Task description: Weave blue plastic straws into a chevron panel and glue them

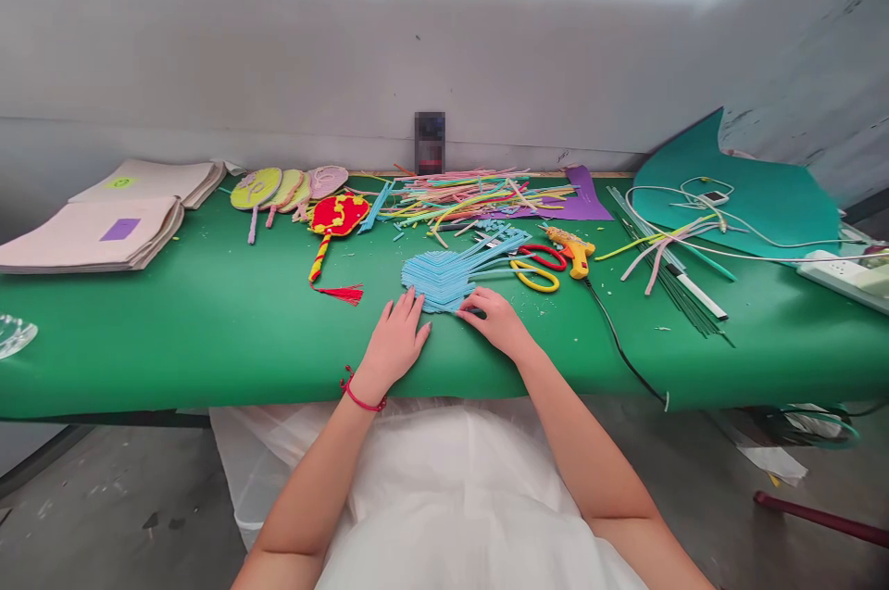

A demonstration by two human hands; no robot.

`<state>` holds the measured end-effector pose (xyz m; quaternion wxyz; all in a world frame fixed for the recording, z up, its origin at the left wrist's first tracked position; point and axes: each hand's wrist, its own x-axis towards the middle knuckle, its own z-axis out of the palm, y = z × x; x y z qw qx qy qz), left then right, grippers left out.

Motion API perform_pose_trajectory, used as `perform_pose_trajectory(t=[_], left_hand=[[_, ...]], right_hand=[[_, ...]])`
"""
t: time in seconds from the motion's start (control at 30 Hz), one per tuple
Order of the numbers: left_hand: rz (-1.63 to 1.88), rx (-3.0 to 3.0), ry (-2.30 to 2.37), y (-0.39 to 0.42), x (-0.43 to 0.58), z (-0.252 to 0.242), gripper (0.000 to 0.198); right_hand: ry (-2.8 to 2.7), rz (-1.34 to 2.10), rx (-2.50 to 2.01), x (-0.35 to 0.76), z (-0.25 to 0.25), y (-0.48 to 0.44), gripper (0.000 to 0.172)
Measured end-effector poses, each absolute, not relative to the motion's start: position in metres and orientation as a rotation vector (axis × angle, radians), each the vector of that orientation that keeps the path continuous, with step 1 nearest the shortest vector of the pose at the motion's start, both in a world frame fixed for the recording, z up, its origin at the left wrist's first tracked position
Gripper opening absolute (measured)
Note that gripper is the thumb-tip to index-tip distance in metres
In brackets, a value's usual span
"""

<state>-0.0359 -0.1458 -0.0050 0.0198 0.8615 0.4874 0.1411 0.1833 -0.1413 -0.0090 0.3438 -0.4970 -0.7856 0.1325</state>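
Our left fingers (405, 301) rest apart on the blue-strip panel (437, 275). Our right fingers (479, 301) pinch its near edge.

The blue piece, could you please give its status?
Left hand on blue piece, lower left. Right hand at its lower right edge. Piece lying flat. Scissors alongside.

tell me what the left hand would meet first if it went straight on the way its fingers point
Probably the blue ribbed piece: the left hand lies right at its lower left edge, though exact contact is hard to judge.
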Motion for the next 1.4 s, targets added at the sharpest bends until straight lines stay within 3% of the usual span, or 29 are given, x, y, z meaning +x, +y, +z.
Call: perform_pose_trajectory(t=[0.4, 0.77, 1.03, 1.4], left_hand=[[0.370, 2.714, 1.507, -0.148, -0.035, -0.002, 0.048], [0.417, 2.683, 1.530, -0.149, -0.033, -0.005, 0.048], [0.419, 2.674, 1.522, -0.149, -0.033, -0.006, 0.048], [0.480, 2.653, 1.528, -0.149, -0.032, -0.008, 0.047]], right_hand=[[-1.952, 0.407, -1.313, 0.184, -0.008, -0.142, 0.016], [-2.080, 0.173, -1.356, 0.165, -0.006, -0.138, 0.011], [-2.051, 0.265, -1.365, 0.162, -0.007, -0.130, 0.013], [-2.246, 0.001, -1.374, 0.163, -0.005, -0.123, 0.014]])
